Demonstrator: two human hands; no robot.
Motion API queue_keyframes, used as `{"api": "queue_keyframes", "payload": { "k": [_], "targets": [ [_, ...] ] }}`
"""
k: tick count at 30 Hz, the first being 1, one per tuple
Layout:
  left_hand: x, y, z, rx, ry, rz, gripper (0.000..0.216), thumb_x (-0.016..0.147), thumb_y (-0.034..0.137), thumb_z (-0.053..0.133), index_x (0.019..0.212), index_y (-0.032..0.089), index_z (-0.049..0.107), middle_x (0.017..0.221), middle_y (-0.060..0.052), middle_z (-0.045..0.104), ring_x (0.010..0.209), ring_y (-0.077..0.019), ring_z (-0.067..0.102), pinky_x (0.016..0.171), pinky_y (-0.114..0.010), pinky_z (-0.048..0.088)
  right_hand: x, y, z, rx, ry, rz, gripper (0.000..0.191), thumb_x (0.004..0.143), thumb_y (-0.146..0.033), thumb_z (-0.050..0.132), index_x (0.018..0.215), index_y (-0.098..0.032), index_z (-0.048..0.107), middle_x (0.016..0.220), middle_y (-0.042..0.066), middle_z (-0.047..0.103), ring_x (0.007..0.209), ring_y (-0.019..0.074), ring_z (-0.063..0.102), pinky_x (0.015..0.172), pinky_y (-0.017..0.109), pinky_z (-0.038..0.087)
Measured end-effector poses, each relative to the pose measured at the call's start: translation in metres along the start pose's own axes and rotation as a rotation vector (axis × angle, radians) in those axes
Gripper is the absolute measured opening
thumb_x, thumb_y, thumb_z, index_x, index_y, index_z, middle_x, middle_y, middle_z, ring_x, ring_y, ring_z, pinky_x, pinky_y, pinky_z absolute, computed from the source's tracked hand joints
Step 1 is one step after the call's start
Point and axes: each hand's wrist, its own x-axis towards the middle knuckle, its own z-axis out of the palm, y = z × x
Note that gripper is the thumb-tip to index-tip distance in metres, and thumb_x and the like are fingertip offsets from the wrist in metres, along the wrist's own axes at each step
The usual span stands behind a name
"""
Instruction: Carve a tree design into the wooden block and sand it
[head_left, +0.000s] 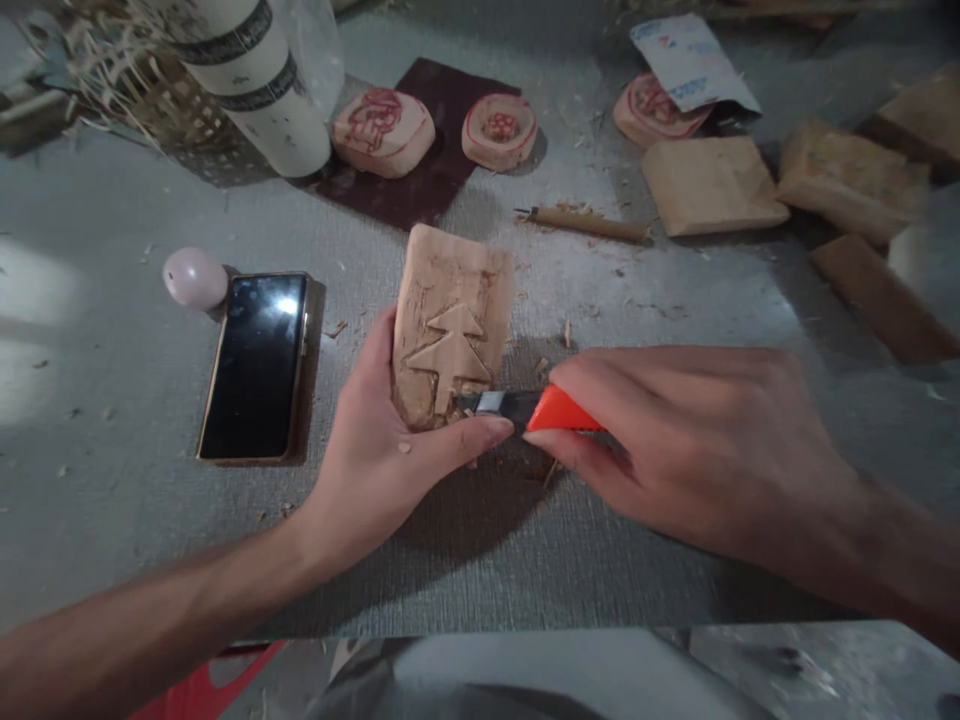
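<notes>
A pale wooden block (450, 270) with a raised fir tree carved on its face is tilted up in my left hand (390, 430). My left fingers wrap its left side and lower edge, with the thumb stretched across the bottom. My right hand (697, 440) is closed round the orange handle of a utility knife (566, 408). The knife's tip meets the wood beside the tree's trunk, close to my left thumb. Small shavings lie around the blade, and the far side of the block is hidden.
A phone (255, 370) and a pink egg-shaped thing (195, 279) lie at left. Behind stand a paper cup (262, 100) and two carved pieces, one round (499, 130), on dark sandpaper (420, 205). A thin carving tool (589, 223) and several wood blocks (712, 185) lie at right.
</notes>
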Motion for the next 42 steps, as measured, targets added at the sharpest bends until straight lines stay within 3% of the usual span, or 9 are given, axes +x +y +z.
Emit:
{"api": "queue_keyframes", "payload": {
  "k": [3,7,20,26,31,37,42],
  "targets": [
    [0.0,0.002,0.002,-0.043,-0.004,-0.028,0.062,0.068,0.014,0.105,0.111,0.026,0.062,0.092,0.005,0.074,0.059,-0.0117,0.065,0.043,-0.021,0.053,0.001,-0.001,-0.001,-0.019,0.019,0.003,0.038,0.112,-0.043,0.054,0.08,-0.025,0.058,0.062,-0.005,0.057,0.05,0.0179,0.054,0.049,0.034,0.029],
    [-0.002,0.004,0.004,-0.114,0.005,-0.088,0.058,0.071,0.009,0.102,0.109,0.026,0.062,0.078,0.009,0.072,0.053,-0.0105,0.064,0.045,-0.02,0.056,0.002,-0.003,-0.002,-0.035,0.005,0.019,0.032,0.108,-0.039,0.061,0.08,-0.024,0.06,0.062,-0.004,0.058,0.052,0.0178,0.055,0.05,0.033,0.03],
    [-0.003,0.003,0.003,-0.122,0.019,-0.12,0.054,0.073,0.007,0.1,0.108,0.025,0.064,0.077,0.006,0.076,0.054,-0.0133,0.068,0.042,-0.02,0.051,0.002,-0.007,-0.002,-0.052,0.032,0.036,0.039,0.111,-0.048,0.063,0.079,-0.025,0.062,0.061,-0.004,0.056,0.053,0.0174,0.054,0.051,0.034,0.03],
    [-0.003,0.003,0.002,-0.162,-0.035,-0.135,0.046,0.083,0.012,0.094,0.113,0.025,0.061,0.071,0.006,0.075,0.055,-0.0125,0.066,0.042,-0.017,0.05,0.002,-0.006,-0.005,-0.05,0.044,0.069,0.036,0.111,-0.042,0.062,0.08,-0.025,0.062,0.06,-0.005,0.056,0.051,0.0169,0.051,0.049,0.032,0.029],
    [0.0,0.004,-0.001,-0.178,-0.023,-0.132,0.05,0.081,0.014,0.095,0.116,0.026,0.061,0.077,0.003,0.078,0.057,-0.0143,0.071,0.044,-0.019,0.052,0.003,0.005,-0.006,0.004,0.046,0.131,0.029,0.108,-0.039,0.062,0.082,-0.025,0.063,0.062,-0.004,0.059,0.052,0.0167,0.052,0.05,0.031,0.027],
    [0.003,0.006,-0.002,-0.284,-0.083,-0.16,0.033,0.095,0.029,0.08,0.119,0.026,0.059,0.078,-0.001,0.082,0.055,-0.0172,0.074,0.044,-0.02,0.05,0.005,0.018,0.0,0.049,0.001,0.232,0.032,0.111,-0.045,0.057,0.087,-0.025,0.062,0.066,-0.002,0.06,0.055,0.0168,0.049,0.057,0.033,0.026],
    [0.003,0.009,-0.002,-0.292,-0.074,-0.183,0.045,0.089,0.018,0.076,0.127,0.024,0.054,0.083,-0.003,0.085,0.062,-0.0172,0.076,0.049,-0.02,0.053,0.006,0.021,0.004,0.052,-0.023,0.281,0.033,0.111,-0.045,0.054,0.085,-0.026,0.059,0.066,-0.001,0.057,0.055,0.0175,0.045,0.059,0.034,0.023]
  ]
}}
